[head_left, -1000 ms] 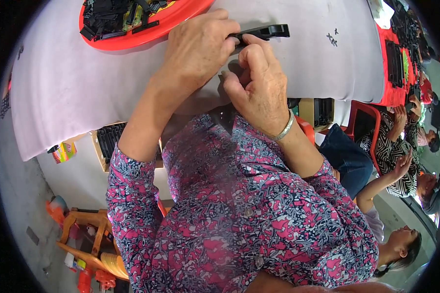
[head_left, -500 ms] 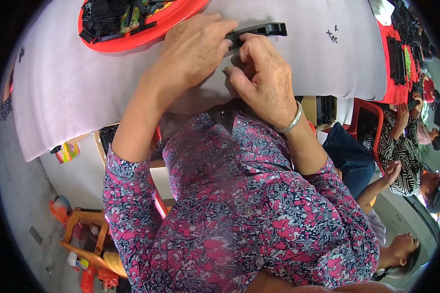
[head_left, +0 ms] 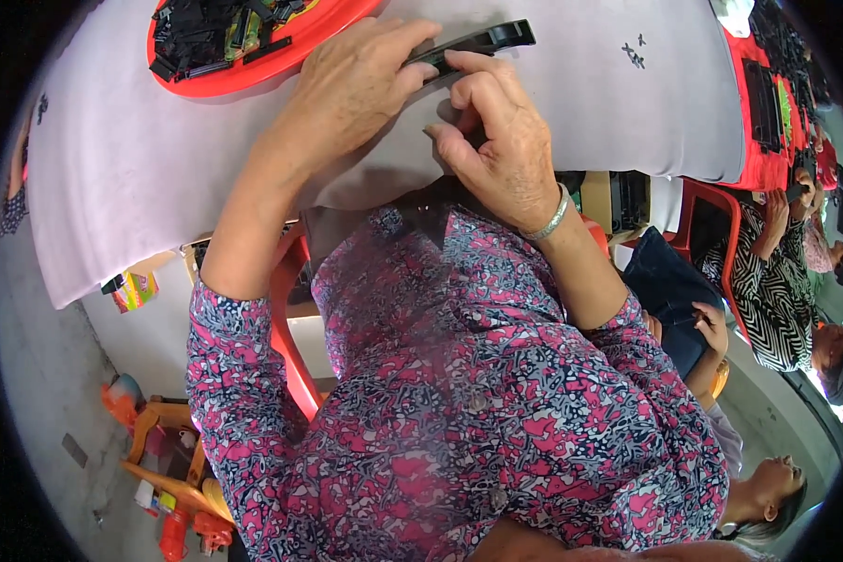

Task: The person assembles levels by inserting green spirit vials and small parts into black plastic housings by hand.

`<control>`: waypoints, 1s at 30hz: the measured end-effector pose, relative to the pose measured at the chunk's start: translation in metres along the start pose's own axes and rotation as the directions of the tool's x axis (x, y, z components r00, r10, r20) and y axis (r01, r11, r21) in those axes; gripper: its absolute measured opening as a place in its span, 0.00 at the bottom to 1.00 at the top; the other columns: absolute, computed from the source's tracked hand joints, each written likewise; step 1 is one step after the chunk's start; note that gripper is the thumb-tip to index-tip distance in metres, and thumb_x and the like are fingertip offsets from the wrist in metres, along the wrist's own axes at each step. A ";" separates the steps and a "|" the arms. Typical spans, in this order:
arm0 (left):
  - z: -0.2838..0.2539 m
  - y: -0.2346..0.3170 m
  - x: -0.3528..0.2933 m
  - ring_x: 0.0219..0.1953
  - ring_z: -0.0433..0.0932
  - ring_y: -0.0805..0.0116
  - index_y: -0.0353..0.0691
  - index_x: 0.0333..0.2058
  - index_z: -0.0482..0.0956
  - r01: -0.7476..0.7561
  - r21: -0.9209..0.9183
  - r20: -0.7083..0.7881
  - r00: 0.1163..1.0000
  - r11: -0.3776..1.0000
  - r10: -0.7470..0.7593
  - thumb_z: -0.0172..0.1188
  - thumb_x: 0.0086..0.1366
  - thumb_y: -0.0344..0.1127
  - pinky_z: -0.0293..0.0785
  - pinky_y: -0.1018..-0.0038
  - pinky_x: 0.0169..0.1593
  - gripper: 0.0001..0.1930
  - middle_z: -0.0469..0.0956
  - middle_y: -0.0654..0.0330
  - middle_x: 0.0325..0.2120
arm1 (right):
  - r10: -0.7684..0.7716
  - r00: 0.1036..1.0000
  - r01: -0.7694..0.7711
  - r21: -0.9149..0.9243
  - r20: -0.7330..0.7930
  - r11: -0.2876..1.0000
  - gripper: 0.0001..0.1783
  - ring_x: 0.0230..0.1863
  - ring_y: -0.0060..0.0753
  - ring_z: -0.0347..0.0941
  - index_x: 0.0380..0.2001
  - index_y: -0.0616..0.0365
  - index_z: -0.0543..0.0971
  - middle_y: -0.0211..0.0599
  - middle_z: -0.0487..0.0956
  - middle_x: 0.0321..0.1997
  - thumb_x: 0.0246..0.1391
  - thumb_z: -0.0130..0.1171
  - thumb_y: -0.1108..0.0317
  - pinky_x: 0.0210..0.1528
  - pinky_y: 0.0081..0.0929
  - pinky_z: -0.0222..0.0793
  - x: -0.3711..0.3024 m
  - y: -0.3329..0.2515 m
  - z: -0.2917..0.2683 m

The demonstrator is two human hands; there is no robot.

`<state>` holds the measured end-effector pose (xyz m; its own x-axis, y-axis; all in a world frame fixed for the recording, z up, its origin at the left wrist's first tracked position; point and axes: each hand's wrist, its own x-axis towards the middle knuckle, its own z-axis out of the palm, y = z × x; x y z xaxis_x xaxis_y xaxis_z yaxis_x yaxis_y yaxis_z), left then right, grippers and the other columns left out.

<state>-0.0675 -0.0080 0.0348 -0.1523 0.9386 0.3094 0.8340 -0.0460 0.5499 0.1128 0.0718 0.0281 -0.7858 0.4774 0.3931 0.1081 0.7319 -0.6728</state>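
A long, narrow black plastic part [head_left: 496, 37] slants over the pale tablecloth, its far end free to the right of my fingers. My left hand [head_left: 360, 84] grips its near end between thumb and fingers. Curled in from the right, my right hand [head_left: 501, 140] has its index fingertip pressed on the middle of the part, with the thumb held apart below. Whether my right fingers pinch anything small cannot be seen. Left of my hands, a red tray [head_left: 206, 89] holds a heap of black plastic pieces [head_left: 201, 37].
Several tiny dark bits [head_left: 635, 51] lie on the tablecloth [head_left: 608, 122] to the right. Beyond its right edge is a red-covered surface [head_left: 758, 173] with more black parts. Co-workers sit to the right, near a red chair [head_left: 711, 206]. An open cardboard box [head_left: 630, 201] stands below the table edge.
Both hands and the black part have shifted slightly left and up in the picture. The left hand keeps its grip. A co-worker's hand at the right has lowered.
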 end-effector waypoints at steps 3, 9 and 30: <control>0.003 -0.008 0.001 0.42 0.78 0.49 0.39 0.52 0.78 -0.009 -0.036 0.003 1.000 0.999 0.010 0.60 0.64 0.36 0.73 0.58 0.46 0.18 0.79 0.50 0.37 | 0.055 0.998 -0.053 0.053 -0.039 0.997 0.16 0.30 0.37 0.76 0.34 0.57 0.72 0.44 0.77 0.54 0.42 0.67 0.76 0.45 0.37 0.71 -0.002 -0.001 0.000; -0.003 -0.010 0.001 0.39 0.77 0.55 0.41 0.55 0.78 0.003 -0.014 0.075 0.997 1.000 -0.002 0.60 0.65 0.36 0.73 0.63 0.45 0.20 0.78 0.52 0.36 | -0.035 0.999 0.035 -0.007 -0.024 0.999 0.16 0.42 0.43 0.77 0.35 0.57 0.75 0.44 0.77 0.55 0.42 0.67 0.75 0.47 0.38 0.70 -0.006 0.006 0.004; -0.007 -0.031 -0.001 0.56 0.75 0.51 0.34 0.58 0.74 -0.061 -0.067 0.202 0.977 0.996 0.073 0.50 0.62 0.30 0.68 0.62 0.62 0.24 0.78 0.48 0.53 | -0.152 0.988 0.143 -0.222 -0.022 0.965 0.17 0.48 0.45 0.77 0.38 0.57 0.76 0.40 0.76 0.56 0.42 0.67 0.73 0.50 0.39 0.67 -0.001 0.000 0.012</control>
<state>-0.0966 -0.0101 0.0226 0.0194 0.9825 0.1852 0.8044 -0.1254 0.5807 0.1066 0.0655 0.0205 -0.7796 0.3713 0.5044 0.1266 0.8821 -0.4537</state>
